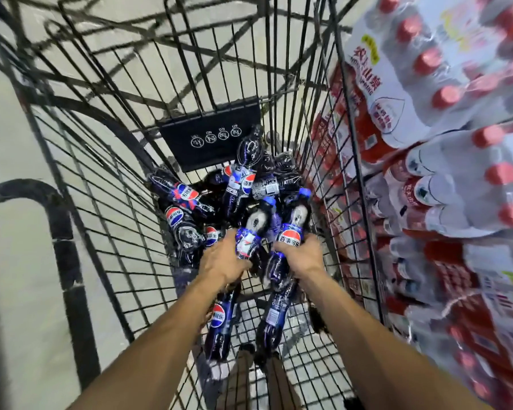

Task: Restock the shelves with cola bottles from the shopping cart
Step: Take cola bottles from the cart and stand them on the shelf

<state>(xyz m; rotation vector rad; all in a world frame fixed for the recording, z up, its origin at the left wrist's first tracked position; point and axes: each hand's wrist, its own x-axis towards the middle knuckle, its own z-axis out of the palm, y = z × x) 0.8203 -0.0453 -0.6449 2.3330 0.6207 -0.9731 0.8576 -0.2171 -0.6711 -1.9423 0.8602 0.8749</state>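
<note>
Head view, looking down into a black wire shopping cart (107, 161) that fills most of the frame. Both bare forearms reach in from the bottom edge.

The left hand (222, 258), at lower centre, has its fingers curled round the body of the left-held cola bottle (248, 241). The bottle stands roughly upright, with its blue cap pointing toward the top of the frame. The grip is closed tight on the bottle.

The right hand (301, 255), just right of it, is wrapped round the right-held cola bottle (289, 236). The round red-white-blue logo faces the camera, and the blue cap is up and tilted slightly right. The fingers are closed on it too. The two held bottles are side by side, very close together; contact unclear.

The loose cola bottles (237, 184) are heaped in the cart at frame centre, above the hands. They lie at mixed angles, dark liquid with blue labels. Two more lie lower down: the bottle under the left forearm (219, 318), and the bottle between the forearms (272, 315) with its barcode side up.

A black placard (211, 137) with four round white icons hangs on the cart's inside wall, above the heap.

Along the right side of the frame, outside the cart wire, are stacked shrink-wrapped water bottle packs (433, 93) with red caps and red-and-white labels, blurred.

At the left edge is a thick black bar (62, 232) over a pale floor (9, 113).
</note>
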